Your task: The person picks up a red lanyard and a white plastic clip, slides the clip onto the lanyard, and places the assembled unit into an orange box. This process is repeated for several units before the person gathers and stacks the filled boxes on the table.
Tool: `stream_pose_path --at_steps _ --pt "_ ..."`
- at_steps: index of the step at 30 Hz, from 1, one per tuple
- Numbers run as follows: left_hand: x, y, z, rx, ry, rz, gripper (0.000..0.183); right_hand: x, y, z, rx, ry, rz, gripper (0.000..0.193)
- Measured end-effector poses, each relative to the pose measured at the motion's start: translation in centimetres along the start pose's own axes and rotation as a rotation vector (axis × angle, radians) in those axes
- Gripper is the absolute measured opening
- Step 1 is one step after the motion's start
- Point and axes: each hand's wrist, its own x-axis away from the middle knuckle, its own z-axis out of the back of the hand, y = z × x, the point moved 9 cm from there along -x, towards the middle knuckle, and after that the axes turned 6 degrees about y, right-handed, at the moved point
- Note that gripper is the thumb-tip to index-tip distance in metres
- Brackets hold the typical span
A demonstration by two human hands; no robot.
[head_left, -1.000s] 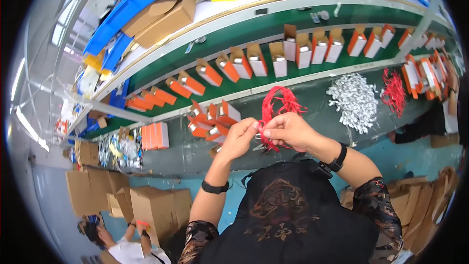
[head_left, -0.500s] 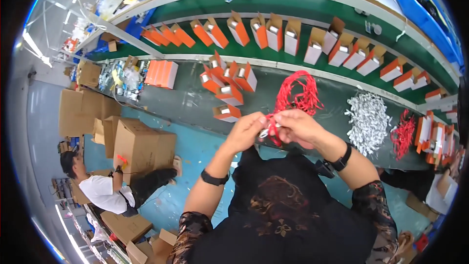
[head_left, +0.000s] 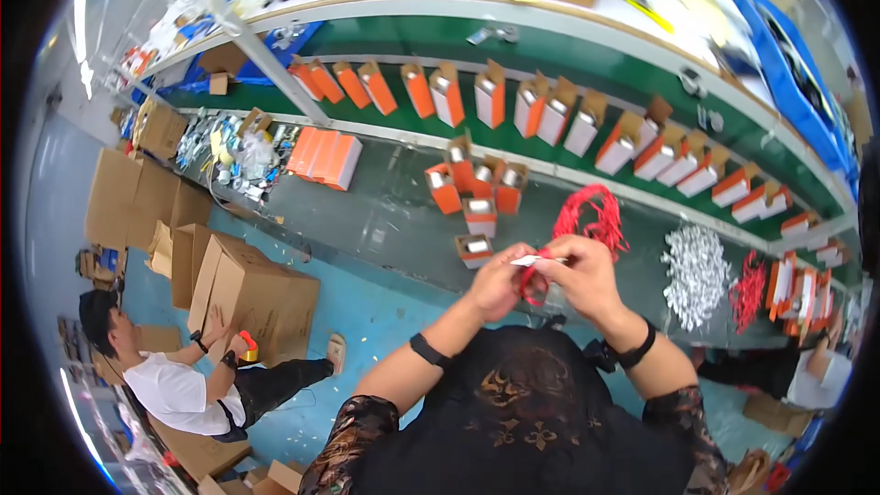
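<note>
Both my hands come together above the near edge of the bench. My left hand (head_left: 498, 286) pinches a red cord (head_left: 534, 289) that hangs in a loop below the fingers. Closed on the same cord from the other side is my right hand (head_left: 587, 277). A small whitish piece (head_left: 526, 260) shows between the fingertips; blur hides its exact kind. Just beyond the hands lies a bundle of red cords (head_left: 591, 214). Farther right are a heap of small silvery pieces (head_left: 695, 277) and a smaller pile of red cords (head_left: 748, 291).
Open orange-and-white boxes (head_left: 490, 96) line the back ledge; several more (head_left: 479, 217) stand on the bench (head_left: 385, 220). Flat-sided orange boxes (head_left: 323, 158) sit left. At left, a co-worker (head_left: 183, 385) handles a large carton (head_left: 257, 298). Another person (head_left: 819, 376) is at far right.
The view has shifted, so the bench things sit differently in the picture. My hands remain together on the red cord, with the whitish piece now lying sideways. The co-worker's hands have moved on the carton.
</note>
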Motion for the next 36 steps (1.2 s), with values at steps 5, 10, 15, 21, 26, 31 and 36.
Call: stream_pose_path --at_steps 5,10,15,21,26,31,36 --pt "2.1 2.9 1.5 -0.140 -0.069 -0.163 0.041 -0.6 -2.0 -2.3 0.194 0.396 0.349 0.007" --pt "6.4 10.6 1.5 -1.034 0.052 -0.583 0.027 -1.8 -4.1 -7.4 0.644 0.461 0.752 0.006" --pt "8.6 16.1 4.0 -1.619 0.037 -0.812 0.017 -4.4 1.2 -11.6 0.897 -0.208 0.208 0.006" --pt "8.3 12.9 7.9 -0.124 0.249 -0.179 0.010 -6.4 3.3 -14.5 -0.444 -0.131 -0.117 0.006" --pt "8.3 11.3 8.2 0.111 0.488 -0.174 0.014 -4.5 -7.2 -18.6 0.979 0.127 1.259 0.013" --pt "12.2 18.6 8.0 -1.371 0.755 -0.598 0.021 -6.6 -0.7 -19.2 1.216 -0.552 1.020 0.013" --pt "12.5 16.8 12.1 -0.777 0.508 -0.350 0.013 -6.4 1.4 -19.9 0.301 -0.975 -0.021 0.007"
